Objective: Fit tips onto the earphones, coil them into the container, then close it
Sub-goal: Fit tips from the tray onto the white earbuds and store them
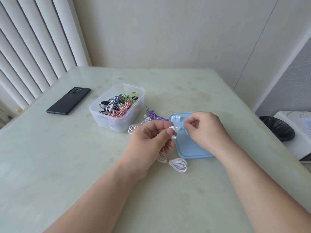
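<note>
My left hand pinches the white earphones near their two earbuds, and the bundled cable hangs down onto the table below it. My right hand hovers over the blue lid, fingers curled, pinching what looks like a small white tip. Several loose white ear tips lie on the lid. A clear plastic container to the left holds several coiled earphones in different colours. Purple earphones and another white pair lie between container and lid.
A black phone lies at the far left of the pale green table. Off the table's right edge stand a white appliance and a black bin bag. White blinds hang at the back left.
</note>
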Demonstrator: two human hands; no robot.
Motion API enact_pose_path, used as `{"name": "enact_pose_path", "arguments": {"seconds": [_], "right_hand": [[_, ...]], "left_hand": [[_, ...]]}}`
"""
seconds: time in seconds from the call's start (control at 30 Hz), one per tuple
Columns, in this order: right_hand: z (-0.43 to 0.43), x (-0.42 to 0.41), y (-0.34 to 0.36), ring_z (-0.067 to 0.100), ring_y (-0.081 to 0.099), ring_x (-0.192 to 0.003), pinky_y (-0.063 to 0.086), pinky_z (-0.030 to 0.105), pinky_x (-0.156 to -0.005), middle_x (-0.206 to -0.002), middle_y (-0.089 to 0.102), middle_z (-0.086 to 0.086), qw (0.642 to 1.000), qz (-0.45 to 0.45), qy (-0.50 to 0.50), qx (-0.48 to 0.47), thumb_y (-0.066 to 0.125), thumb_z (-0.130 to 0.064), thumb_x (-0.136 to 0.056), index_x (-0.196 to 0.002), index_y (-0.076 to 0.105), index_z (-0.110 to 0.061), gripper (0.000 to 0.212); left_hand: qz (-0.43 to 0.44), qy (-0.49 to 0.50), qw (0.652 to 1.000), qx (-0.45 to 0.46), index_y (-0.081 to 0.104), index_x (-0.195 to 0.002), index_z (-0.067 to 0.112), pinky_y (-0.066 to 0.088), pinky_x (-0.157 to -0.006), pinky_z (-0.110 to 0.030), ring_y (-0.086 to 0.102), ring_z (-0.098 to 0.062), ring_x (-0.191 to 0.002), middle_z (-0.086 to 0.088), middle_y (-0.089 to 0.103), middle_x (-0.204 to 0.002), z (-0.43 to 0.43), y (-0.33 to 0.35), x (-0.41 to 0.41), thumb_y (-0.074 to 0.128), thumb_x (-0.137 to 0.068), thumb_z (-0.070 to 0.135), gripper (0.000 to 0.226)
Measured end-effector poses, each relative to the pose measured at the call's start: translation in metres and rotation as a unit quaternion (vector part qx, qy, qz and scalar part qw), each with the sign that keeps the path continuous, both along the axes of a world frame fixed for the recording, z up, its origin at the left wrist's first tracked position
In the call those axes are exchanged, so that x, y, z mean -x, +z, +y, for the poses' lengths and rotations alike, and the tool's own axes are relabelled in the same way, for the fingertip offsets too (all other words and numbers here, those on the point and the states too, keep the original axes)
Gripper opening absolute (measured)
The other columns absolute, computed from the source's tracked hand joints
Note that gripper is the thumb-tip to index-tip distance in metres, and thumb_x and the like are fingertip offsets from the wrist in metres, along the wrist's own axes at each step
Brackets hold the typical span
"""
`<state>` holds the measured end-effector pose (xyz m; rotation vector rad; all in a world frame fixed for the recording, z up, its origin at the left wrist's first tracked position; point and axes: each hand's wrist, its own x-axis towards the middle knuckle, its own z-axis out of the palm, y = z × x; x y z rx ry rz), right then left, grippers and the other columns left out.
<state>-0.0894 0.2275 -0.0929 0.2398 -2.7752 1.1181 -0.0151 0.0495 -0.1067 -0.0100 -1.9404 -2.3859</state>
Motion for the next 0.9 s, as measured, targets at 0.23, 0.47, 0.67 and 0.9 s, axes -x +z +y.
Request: {"name": "enact_pose_path", "arguments": {"seconds": [0.23, 0.47, 0.67, 0.9], "right_hand": [[0.000, -0.026, 0.019, 0.023, 0.069, -0.071, 0.056, 0.032, -0.063, -0.085, 0.073, 0.022, 0.900, -0.150, 0.094, 0.398, 0.075, 0.001, -0.084, -0.098, 0.074, 0.000, 0.013], [-0.007, -0.029, 0.019, 0.023, 0.069, -0.069, 0.060, 0.029, -0.065, -0.081, 0.072, 0.018, 0.843, -0.212, 0.143, 0.473, 0.071, -0.003, -0.076, -0.102, 0.071, 0.005, 0.027], [-0.004, -0.030, 0.017, 0.024, 0.070, -0.070, 0.059, 0.030, -0.066, -0.086, 0.071, 0.021, 0.843, -0.227, 0.149, 0.465, 0.073, -0.002, -0.075, -0.097, 0.073, 0.002, 0.023], [-0.004, -0.032, 0.018, 0.022, 0.070, -0.069, 0.060, 0.030, -0.065, -0.085, 0.073, 0.015, 0.833, -0.234, 0.161, 0.474, 0.067, -0.002, -0.078, -0.094, 0.073, 0.001, 0.018]], "left_hand": [[-0.003, 0.030, 0.998, -0.049, 0.071, -0.114, 0.006, 0.054, -0.059, -0.027, 0.069, -0.019, -0.067, -0.010, 0.075, -0.086, 0.002, 0.003, -0.002, 0.068, -0.097, 0.003, 0.018], [0.005, 0.025, 0.999, -0.034, 0.076, -0.106, 0.004, 0.053, -0.061, -0.027, 0.068, -0.018, -0.069, -0.011, 0.074, -0.082, -0.002, 0.000, -0.002, 0.071, -0.096, 0.009, 0.012], [0.002, 0.021, 0.999, -0.031, 0.076, -0.105, 0.004, 0.054, -0.060, -0.027, 0.066, -0.017, -0.067, -0.009, 0.074, -0.081, 0.000, -0.001, -0.002, 0.072, -0.095, 0.010, 0.012], [0.009, 0.021, 1.000, -0.020, 0.076, -0.105, 0.004, 0.052, -0.059, -0.027, 0.064, -0.018, -0.065, -0.008, 0.073, -0.080, -0.001, -0.002, -0.002, 0.071, -0.096, 0.009, 0.012]]}}
